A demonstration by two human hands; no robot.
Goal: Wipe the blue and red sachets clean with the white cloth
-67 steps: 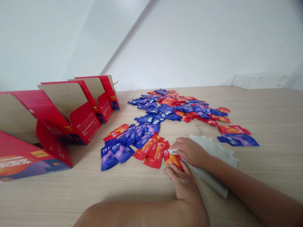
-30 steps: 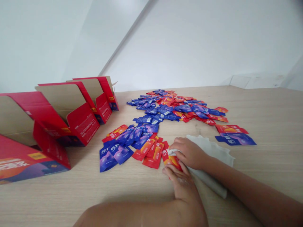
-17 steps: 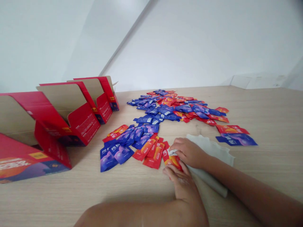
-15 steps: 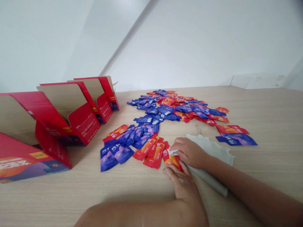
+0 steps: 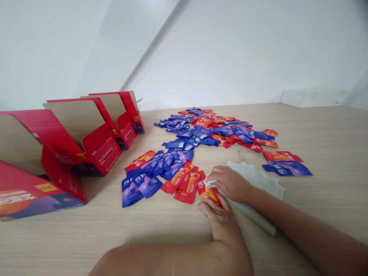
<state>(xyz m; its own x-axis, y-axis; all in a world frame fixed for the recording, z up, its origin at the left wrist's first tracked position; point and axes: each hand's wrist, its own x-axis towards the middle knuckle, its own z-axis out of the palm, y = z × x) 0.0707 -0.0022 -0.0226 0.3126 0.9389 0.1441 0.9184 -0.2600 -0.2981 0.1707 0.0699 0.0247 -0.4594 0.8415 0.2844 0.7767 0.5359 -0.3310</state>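
Barely a change since the earlier view: the whole scene has drifted slightly in frame, while your hands stay bunched together over the same spot on the table.

You've got a red sachet (image 5: 208, 195) between them, just right of centre. Its long axis runs diagonally, from upper left down to lower right, pointing away from the row of sachets beside it. Your right hand (image 5: 230, 184) comes in from the right, fingers curled and closed over the sachet's upper end, with a small corner of white cloth (image 5: 255, 181) showing under the fingertips. The rest of that cloth lies folded beneath your right wrist and forearm.

Your left hand (image 5: 221, 224) comes up from below, fingers closed against the sachet's lower edge; its thumb is out of sight. Your right hand sits over the far end, your left over the near end.

Just left of your hands lie more red sachets (image 5: 185, 188), then blue sachets (image 5: 142, 184), with a bigger mixed pile (image 5: 207, 130) farther off on the wooden table (image 5: 330, 218). Open red cartons (image 5: 102, 149) stand well to your left.
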